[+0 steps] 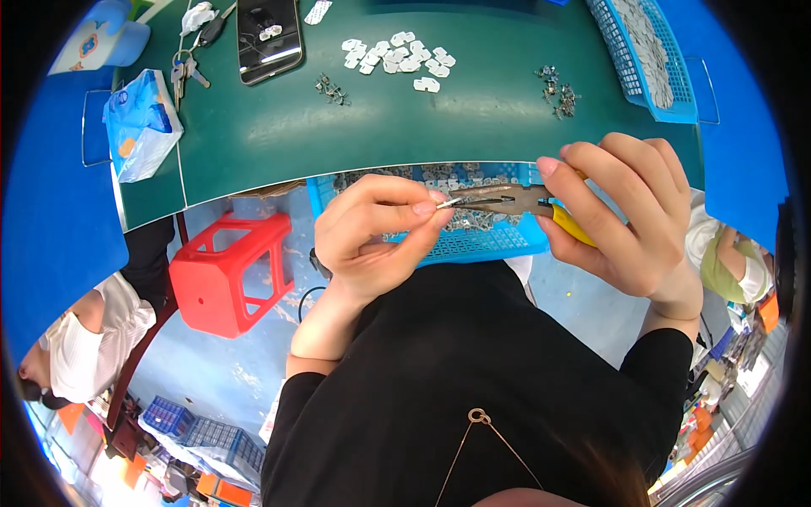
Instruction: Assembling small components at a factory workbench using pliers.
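Left hand (372,232): raised over the lap, fingers curled inward, thumb and forefinger tips pressed together on a small pale piece (449,203), pinched with its free end toward the right.
Left forearm (325,325): bent up steeply from a short black sleeve (296,422), in front of the torso's left side.
Right hand (629,220): at about the same level as the left, wrapped around the yellow handle (574,226) of a pair of pliers (528,200); fingers bent and arched, knuckles high, closed on the tool rather than spread.
Right forearm (674,304): angled up and inward, elbow out to the right.
Pliers: held roughly level, nose pointing left, tips right at the pale piece; jaws looking slightly parted, with a firm bite on the piece impossible to tell.
Pale piece: between the two hands, above the blue basket (498,249) full of small parts, just short of the table edge.
Green table (355,127): beyond the hands, bearing a scatter of white pieces (408,56), two little heaps of metal bits, left (331,89) and right (559,93), and a dark phone (269,38).
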`<state>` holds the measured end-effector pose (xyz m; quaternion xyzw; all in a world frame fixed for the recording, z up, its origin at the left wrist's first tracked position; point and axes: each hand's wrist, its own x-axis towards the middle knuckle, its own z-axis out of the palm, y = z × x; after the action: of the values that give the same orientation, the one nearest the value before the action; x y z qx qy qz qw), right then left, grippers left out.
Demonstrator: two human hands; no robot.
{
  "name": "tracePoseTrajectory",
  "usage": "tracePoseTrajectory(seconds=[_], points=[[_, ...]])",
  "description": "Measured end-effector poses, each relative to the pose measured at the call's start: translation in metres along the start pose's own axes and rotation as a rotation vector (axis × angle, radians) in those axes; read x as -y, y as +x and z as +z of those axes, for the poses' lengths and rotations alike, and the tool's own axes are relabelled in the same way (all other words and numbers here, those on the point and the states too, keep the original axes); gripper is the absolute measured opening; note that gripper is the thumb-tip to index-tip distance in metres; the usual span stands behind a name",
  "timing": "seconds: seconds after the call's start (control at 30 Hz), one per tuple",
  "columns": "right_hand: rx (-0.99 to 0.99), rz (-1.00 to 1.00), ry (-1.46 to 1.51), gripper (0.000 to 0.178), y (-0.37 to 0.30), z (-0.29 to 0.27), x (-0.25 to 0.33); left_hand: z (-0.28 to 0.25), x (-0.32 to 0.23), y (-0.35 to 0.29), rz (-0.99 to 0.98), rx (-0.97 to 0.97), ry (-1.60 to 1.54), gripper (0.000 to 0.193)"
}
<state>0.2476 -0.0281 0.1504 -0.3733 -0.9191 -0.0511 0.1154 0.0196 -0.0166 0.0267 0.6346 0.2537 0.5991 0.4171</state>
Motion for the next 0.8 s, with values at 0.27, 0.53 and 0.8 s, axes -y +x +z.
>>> tracePoseTrajectory(seconds=[0.27, 0.53, 0.8], points=[[0.031, 0.012, 0.022, 0.047, 0.004, -0.004, 0.003, -0.004, -0.001, -0.001, 0.038, 0.059, 0.040, 0.026], [0.037, -0.058, 0.070, 0.045, 0.006, -0.004, -0.004, -0.004, -0.001, -0.001, 0.036, 0.084, 0.045, 0.027], [0.030, -0.050, 0.180, 0.045, 0.002, 0.001, -0.012, 0.006, -0.007, -0.009, -0.252, -0.112, -0.359, 0.024]])
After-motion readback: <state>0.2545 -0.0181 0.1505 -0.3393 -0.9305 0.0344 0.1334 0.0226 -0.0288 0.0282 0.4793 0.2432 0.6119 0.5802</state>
